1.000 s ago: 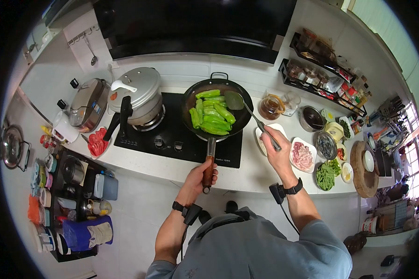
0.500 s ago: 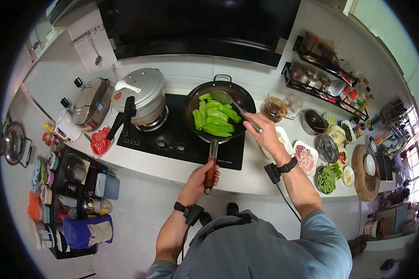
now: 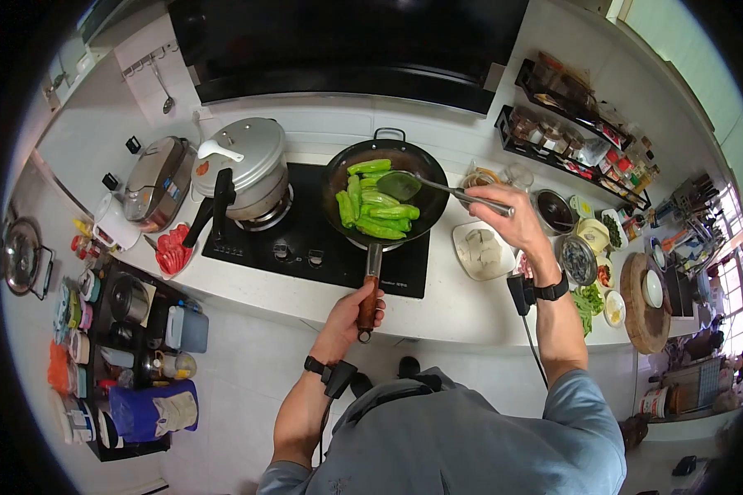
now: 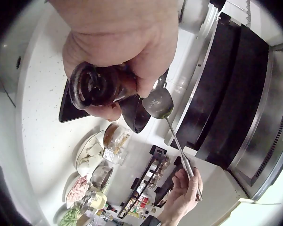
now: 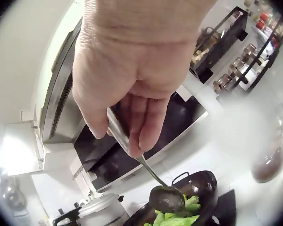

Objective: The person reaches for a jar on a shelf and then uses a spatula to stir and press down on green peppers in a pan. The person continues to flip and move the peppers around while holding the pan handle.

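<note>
In the head view a black wok sits on the right side of the cooktop, holding several long green peppers. My left hand grips its wooden handle, which points towards my body. The right hand holds a metal wok spatula by the handle, to the right of the wok. Over the far peppers lies the spatula's broad head, overlapping them in this view. From the right wrist, fingers and thumb wrap the spatula handle, and the head hangs at the peppers.
A pressure cooker stands on the left burner, its black handle jutting forward. Plates of white slices and red slices flank the cooktop. Bowls and a round chopping board crowd the right counter. The range hood hangs behind.
The right hand first swept left with the spatula over the wok, then drew back right and up past its starting place. The left hand keeps its grip on the wok handle.
</note>
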Demonstrator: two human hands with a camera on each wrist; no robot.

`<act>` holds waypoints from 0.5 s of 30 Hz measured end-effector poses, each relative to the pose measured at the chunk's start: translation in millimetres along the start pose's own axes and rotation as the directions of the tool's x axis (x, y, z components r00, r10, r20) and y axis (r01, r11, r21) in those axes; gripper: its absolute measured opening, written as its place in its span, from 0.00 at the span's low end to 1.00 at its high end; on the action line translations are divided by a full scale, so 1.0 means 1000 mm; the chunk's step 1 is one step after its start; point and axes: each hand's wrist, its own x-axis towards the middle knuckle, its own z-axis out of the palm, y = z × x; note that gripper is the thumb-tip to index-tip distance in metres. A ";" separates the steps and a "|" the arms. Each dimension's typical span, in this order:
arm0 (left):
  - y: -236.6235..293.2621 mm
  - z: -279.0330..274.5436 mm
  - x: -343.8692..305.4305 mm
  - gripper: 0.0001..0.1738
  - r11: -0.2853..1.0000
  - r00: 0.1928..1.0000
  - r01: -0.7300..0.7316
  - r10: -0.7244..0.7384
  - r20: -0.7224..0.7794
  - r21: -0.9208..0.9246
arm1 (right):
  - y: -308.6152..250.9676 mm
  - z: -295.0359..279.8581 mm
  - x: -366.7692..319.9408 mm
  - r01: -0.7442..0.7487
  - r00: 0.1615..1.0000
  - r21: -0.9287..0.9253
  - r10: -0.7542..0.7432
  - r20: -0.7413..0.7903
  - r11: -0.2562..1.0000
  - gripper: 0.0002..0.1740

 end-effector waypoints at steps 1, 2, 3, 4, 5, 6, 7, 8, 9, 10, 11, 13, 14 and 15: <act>0.000 0.000 -0.002 0.24 1.000 1.000 -0.005 0.005 -0.006 0.008 | -0.003 0.001 -0.001 0.091 0.996 -0.100 -0.093 -0.018 0.991 0.14; 0.000 0.001 -0.002 0.24 1.000 1.000 -0.004 0.004 -0.008 0.009 | -0.006 0.002 -0.004 0.090 0.996 -0.098 -0.092 -0.019 0.991 0.14; 0.001 0.001 -0.002 0.24 1.000 1.000 0.001 -0.001 -0.013 0.012 | -0.009 0.003 -0.008 0.096 0.995 -0.098 -0.098 -0.018 0.991 0.13; 0.002 0.001 -0.002 0.24 1.000 1.000 0.006 -0.006 -0.018 0.014 | -0.012 0.004 -0.010 0.102 0.994 -0.099 -0.104 -0.017 0.990 0.13; 0.002 0.001 -0.002 0.24 1.000 1.000 0.007 -0.007 -0.019 0.014 | -0.015 0.005 -0.014 0.102 0.994 -0.098 -0.104 -0.017 0.990 0.13; 0.001 0.000 -0.001 0.24 1.000 1.000 0.004 -0.004 -0.016 0.011 | -0.019 0.006 -0.018 0.120 0.993 -0.099 -0.121 -0.005 0.988 0.13; 0.000 0.000 0.000 0.24 1.000 1.000 0.003 -0.003 -0.014 0.005 | -0.020 0.006 -0.020 0.138 0.990 -0.099 -0.137 0.009 0.986 0.13; -0.001 0.000 0.000 0.24 1.000 1.000 0.005 -0.005 -0.014 0.003 | -0.011 0.012 -0.021 0.192 0.981 -0.112 -0.193 0.002 0.975 0.13; -0.001 -0.001 0.000 0.24 1.000 1.000 0.001 -0.001 -0.007 0.000 | -0.007 0.014 -0.023 0.191 0.981 -0.112 -0.192 0.004 0.975 0.13; -0.001 -0.001 0.000 0.24 1.000 1.000 -0.004 0.004 0.000 -0.002 | -0.005 0.016 -0.026 0.171 0.985 -0.136 -0.172 0.007 0.976 0.13; 0.000 -0.001 -0.001 0.24 1.000 1.000 -0.006 0.006 -0.001 -0.002 | -0.003 0.018 -0.026 0.153 0.988 -0.160 -0.153 0.011 0.975 0.13; 0.000 0.001 -0.002 0.24 1.000 1.000 -0.010 0.010 -0.009 0.009 | 0.003 0.020 -0.024 0.153 0.987 -0.214 -0.158 -0.006 0.965 0.13; 0.000 0.002 -0.001 0.24 1.000 1.000 -0.009 0.009 -0.005 0.012 | 0.005 0.019 -0.024 0.151 0.986 -0.270 -0.164 -0.025 0.951 0.13; 0.001 0.002 0.000 0.24 1.000 1.000 0.000 0.000 -0.016 0.008 | 0.008 0.021 -0.024 0.151 0.986 -0.272 -0.164 -0.027 0.950 0.13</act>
